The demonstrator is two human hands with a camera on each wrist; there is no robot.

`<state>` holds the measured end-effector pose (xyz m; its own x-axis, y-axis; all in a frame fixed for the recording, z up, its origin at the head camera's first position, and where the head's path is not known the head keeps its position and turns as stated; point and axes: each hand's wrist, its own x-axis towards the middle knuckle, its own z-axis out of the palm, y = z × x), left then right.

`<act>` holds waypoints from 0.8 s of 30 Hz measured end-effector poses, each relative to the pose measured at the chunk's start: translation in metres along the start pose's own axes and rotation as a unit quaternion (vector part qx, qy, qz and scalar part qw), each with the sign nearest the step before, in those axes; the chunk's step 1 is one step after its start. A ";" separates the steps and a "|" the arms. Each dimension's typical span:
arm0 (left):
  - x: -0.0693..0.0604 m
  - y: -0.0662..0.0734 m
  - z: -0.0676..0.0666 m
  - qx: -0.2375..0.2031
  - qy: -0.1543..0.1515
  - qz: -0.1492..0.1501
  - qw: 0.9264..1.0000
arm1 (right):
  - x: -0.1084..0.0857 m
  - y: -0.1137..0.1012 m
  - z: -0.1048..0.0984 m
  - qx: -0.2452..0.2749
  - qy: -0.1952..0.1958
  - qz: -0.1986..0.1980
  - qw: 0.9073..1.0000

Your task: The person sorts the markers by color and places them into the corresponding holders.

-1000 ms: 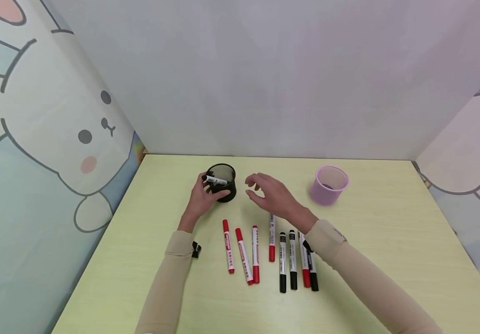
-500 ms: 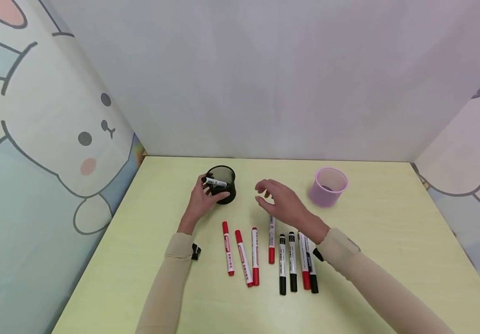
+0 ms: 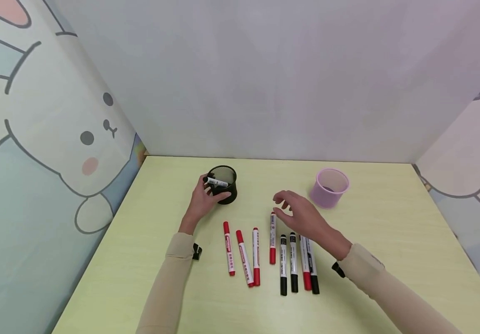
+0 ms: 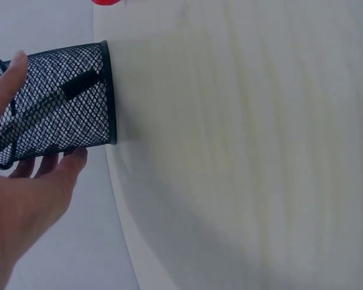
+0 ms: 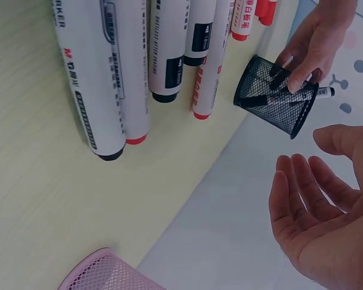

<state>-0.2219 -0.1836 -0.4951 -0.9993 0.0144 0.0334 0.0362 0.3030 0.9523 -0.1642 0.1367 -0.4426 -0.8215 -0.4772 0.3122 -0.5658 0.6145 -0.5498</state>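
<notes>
Right hand (image 3: pixel 304 217), loosely bent, now farther from black cup (image 3: pixel 230 192), marker (image 3: pixel 218 182) inside, left hand (image 3: pixel 201 204) clasped round cup.

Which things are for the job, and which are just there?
Probably for the job:
black mesh cup, held by the left hand
capped marker inside it
loose markers, near the right hand
pink cup, perhaps

Just there:
rabbit picture
backdrop

I can't make out the dark patch (image 3: pixel 328 189) inside the pink cup (image 3: pixel 324 198). The black mesh cup (image 3: pixel 229 193) partly hides the left hand (image 3: pixel 201 203).
</notes>
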 end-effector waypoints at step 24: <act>-0.001 0.004 -0.001 -0.031 -0.006 -0.016 0.999 | -0.049 0.008 -0.010 -0.022 0.002 0.060 0.998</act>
<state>-0.2210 -0.1830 -0.4915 -0.9999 0.0165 0.0002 0.0042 0.2444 0.9697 -0.1293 0.1717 -0.4549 -0.8834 -0.3969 0.2491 -0.4664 0.6936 -0.5490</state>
